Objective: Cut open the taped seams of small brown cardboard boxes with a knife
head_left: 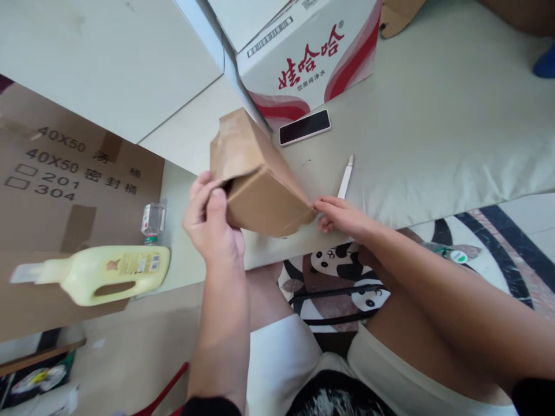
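Observation:
A brown cardboard box [273, 199] is held tilted above the pale surface in front of me. One of its flaps stands slightly raised, leaving a dark gap near my left thumb. My left hand [212, 214] is closed on the box's left edge, thumb in front and fingers behind. At the box's lower right corner, my right hand [336, 215] pinches the cardboard edge between thumb and forefinger. Just beyond the right hand lies a white utility knife [346, 178], its lower end partly hidden by the fingers. The box's inside cannot be seen.
A phone [304, 127] lies before a white and red carton [310, 58]. To the left are a yellow detergent bottle [87, 271], a small clear bottle [153, 221] and a large printed carton [125, 164]. A panda-patterned thing [333, 260] lies below, near my legs.

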Demonstrator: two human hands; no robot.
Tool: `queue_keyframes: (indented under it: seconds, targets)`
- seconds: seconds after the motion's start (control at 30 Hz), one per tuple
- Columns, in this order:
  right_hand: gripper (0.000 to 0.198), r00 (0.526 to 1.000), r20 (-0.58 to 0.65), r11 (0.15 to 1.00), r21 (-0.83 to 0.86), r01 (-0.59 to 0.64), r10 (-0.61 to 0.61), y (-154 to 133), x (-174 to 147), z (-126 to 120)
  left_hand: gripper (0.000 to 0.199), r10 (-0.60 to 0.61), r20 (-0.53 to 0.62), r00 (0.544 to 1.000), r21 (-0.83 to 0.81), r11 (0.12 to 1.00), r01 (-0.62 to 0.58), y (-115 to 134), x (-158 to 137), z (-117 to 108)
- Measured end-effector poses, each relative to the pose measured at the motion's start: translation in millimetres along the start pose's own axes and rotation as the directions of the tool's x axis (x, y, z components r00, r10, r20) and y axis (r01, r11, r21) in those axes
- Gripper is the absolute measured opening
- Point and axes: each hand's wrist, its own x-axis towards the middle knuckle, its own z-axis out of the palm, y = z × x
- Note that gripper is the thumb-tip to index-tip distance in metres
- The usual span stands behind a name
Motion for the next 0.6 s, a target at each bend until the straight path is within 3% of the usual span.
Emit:
queue_keyframes:
  seconds: [0.07, 0.13, 0.3, 0.43, 0.6]
  targets:
    - [0.027, 1.0, 0.004, 0.999, 0.048, 0.026, -0.026, 0.2, -1.2, -0.4, 0.037, -0.124, -0.106, 0.987, -0.122, 0.986, 0.111, -14.5, -1.4, 2.5]
    - [0.027, 0.996, 0.02, 0.993, 0.085, 0.084, -0.086, 2.1, -1.4, -1.1, 0.04, -0.224, -0.131, 0.966, -0.184, 0.963, 0.198, -28.0, -7.1, 4.7]
    - [0.029, 0.967, 0.064, 0.967, 0.083, 0.241, -0.246, 10.2, 2.1, -3.5, 0.03, -0.338, -0.201, 0.919, -0.335, 0.906, 0.259, -50.9, -25.1, -3.3]
    - [0.037, 0.927, 0.018, 0.926, -0.03, 0.375, -0.375, 9.3, 0.0, -2.1, 0.039, -0.406, -0.127, 0.905, -0.339, 0.875, 0.345, -62.9, -37.5, -21.4]
    - [0.039, 0.88, -0.013, 0.874, -0.128, 0.47, -0.475, 7.8, -6.2, 1.9, 0.043, -0.431, -0.013, 0.902, -0.215, 0.882, 0.419, -72.1, -64.4, -45.4]
